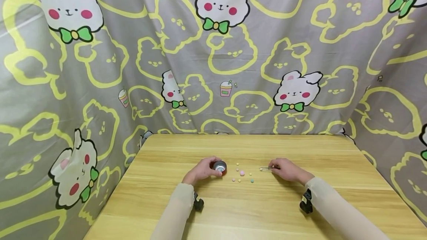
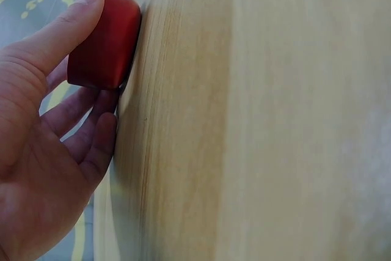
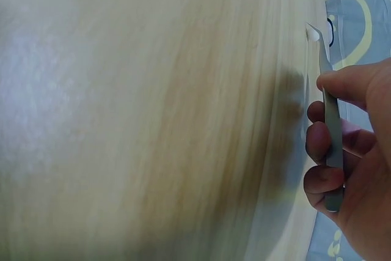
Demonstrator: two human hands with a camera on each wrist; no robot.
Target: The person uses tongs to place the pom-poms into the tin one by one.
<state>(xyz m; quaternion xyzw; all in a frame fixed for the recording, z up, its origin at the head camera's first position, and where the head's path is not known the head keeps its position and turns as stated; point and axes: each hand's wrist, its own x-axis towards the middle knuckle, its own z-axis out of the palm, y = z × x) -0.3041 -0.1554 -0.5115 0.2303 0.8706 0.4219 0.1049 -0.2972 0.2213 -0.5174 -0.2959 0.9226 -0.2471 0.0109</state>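
Note:
A small round red tin [image 1: 220, 167] with a silvery inside stands on the table. My left hand [image 1: 202, 169] holds it by the side; its red wall [image 2: 105, 41] shows between thumb and fingers in the left wrist view. To the right, my right hand [image 1: 287, 169] grips metal tweezers [image 3: 332, 129], tips pointing left toward the table's middle. A small pale bead [image 3: 313, 34] sits at the tweezers' tips; whether they pinch it I cannot tell. Between the hands lie several small beads, among them a larger pink bead [image 1: 242, 173] and a teal bead [image 1: 252, 181].
The wooden table [image 1: 233, 210] has a light, streaked grain. Behind it and at both sides hangs a grey curtain [image 1: 240, 84] printed with white and yellow cartoon animals. A black wrist camera [image 1: 198, 203] is strapped to the left wrist, another camera [image 1: 306, 203] to the right.

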